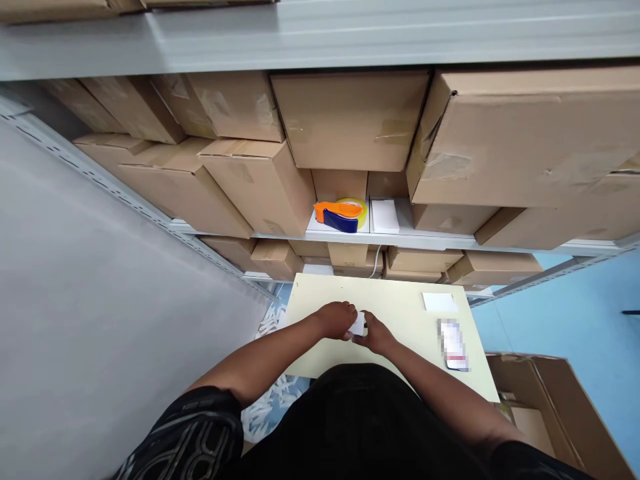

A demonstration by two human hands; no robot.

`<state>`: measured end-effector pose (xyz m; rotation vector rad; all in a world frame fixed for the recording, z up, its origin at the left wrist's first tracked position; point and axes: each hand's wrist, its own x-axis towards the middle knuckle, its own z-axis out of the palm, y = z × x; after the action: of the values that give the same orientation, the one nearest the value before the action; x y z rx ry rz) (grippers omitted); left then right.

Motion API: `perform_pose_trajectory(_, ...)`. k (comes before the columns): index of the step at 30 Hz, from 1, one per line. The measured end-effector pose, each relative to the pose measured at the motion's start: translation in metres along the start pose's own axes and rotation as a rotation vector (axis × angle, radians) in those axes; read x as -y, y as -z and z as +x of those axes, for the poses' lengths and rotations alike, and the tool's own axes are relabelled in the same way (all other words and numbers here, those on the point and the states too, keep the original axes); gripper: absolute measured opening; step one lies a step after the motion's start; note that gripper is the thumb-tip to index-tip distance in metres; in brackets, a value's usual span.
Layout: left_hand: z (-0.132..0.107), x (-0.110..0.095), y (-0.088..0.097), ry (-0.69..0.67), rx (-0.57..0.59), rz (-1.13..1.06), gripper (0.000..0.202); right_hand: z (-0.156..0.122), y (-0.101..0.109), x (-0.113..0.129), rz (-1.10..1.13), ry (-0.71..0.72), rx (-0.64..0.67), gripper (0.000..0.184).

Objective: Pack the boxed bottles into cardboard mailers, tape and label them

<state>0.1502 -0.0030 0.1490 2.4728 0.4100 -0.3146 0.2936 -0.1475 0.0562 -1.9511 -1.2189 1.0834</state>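
Note:
Over the cream table (405,300), my two hands meet around a small white piece (357,325), perhaps a small box or folded card; its exact kind I cannot make out. My left hand (339,320) is closed on its left side, fingers curled. From the right, my right hand (377,334) pinches it between thumb and fingers. Part of the piece is hidden by the fingers. To the right on the table lie a white stack of paper or cards (440,302) and a blurred-out phone-like object (454,345).
Cardboard boxes (350,120) fill the metal shelves ahead. An orange and blue tape dispenser (340,217) and a white pad (385,217) sit on the middle shelf. An open carton (550,400) stands at right. Loose white strips (270,400) lie left of the table, by the wall.

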Motion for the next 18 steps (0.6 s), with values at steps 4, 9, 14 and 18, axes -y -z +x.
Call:
perform_pose_trajectory(4, 0.008, -0.002, 0.007, -0.030, 0.076, 0.054, 0.043, -0.003, -0.001, -0.001, 0.025, 0.021, -0.033, 0.080)
perform_pose_trajectory(9, 0.011, 0.002, 0.019, -0.028, -0.040, 0.045, 0.038, -0.009, 0.000, -0.002, 0.123, -0.045, -0.011, 0.086)
perform_pose_trajectory(14, 0.020, 0.016, 0.014, 0.264, -0.451, -0.026, 0.031, -0.012, 0.002, 0.008, 0.243, -0.033, -0.020, 0.081)
perform_pose_trajectory(18, 0.016, 0.021, -0.009, 0.325, -0.483, -0.116, 0.019, -0.006, -0.002, 0.021, 0.138, -0.116, -0.129, 0.063)
